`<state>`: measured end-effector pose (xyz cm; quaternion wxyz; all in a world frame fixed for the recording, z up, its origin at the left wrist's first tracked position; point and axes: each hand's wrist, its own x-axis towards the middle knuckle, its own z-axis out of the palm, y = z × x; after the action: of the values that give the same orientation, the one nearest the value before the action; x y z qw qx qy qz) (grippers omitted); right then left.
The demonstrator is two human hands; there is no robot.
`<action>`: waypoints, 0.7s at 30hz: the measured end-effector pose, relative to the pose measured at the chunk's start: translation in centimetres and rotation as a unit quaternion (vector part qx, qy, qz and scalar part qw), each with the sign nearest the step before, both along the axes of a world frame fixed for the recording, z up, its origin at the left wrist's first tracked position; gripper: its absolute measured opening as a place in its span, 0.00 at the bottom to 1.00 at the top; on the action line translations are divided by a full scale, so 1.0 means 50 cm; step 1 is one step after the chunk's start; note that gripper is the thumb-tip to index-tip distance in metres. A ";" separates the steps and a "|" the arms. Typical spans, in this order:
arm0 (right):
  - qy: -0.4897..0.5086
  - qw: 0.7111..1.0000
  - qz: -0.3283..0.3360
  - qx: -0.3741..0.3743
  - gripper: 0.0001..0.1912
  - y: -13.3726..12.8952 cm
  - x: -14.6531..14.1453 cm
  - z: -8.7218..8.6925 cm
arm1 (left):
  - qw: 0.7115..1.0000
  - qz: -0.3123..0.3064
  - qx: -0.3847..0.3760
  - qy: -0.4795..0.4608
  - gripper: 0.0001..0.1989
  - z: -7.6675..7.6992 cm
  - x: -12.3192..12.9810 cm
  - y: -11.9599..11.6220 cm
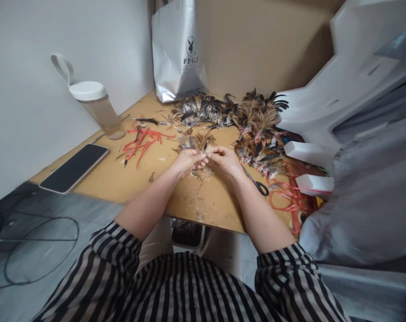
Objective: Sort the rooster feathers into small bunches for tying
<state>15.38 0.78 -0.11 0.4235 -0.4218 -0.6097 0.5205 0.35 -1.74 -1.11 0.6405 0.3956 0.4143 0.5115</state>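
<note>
My left hand (188, 163) and my right hand (226, 162) meet over the middle of the table, their fingertips pinched close together. Between and just beyond them lies a small bunch of brown feathers (196, 141), its quill ends toward my fingers. The left hand is closed on the base of this bunch. Thumb and forefinger of the right hand pinch at the same spot; what exactly they grip is too small to make out. Beside my right wrist rest scissors (260, 188) with black handles.
Feather heaps (206, 109) line the table's back, with more feather bundles (261, 154) at the right. Red strips (144, 138) lie left, a red ribbon tangle (290, 197) right. A phone (75, 167), a lidded bottle (100, 112) and a silver bag (176, 53) stand around the wooden table (122, 179).
</note>
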 end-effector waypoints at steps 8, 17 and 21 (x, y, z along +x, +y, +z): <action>-0.298 0.941 0.129 0.098 0.05 0.004 0.031 -0.001 | 0.999 0.042 0.014 -0.018 0.08 0.001 -0.007 0.006; -0.210 0.973 0.087 0.032 0.09 0.002 0.036 0.017 | 0.999 0.044 0.010 -0.022 0.09 -0.006 -0.009 0.010; -0.058 0.997 0.042 -0.041 0.13 0.002 0.034 0.037 | 0.999 0.036 0.007 -0.024 0.08 -0.006 -0.009 0.009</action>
<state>17.08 0.86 1.76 0.3473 -0.4422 -0.6290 0.5369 -0.11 -1.28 -1.43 0.6286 0.3730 0.4090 0.5462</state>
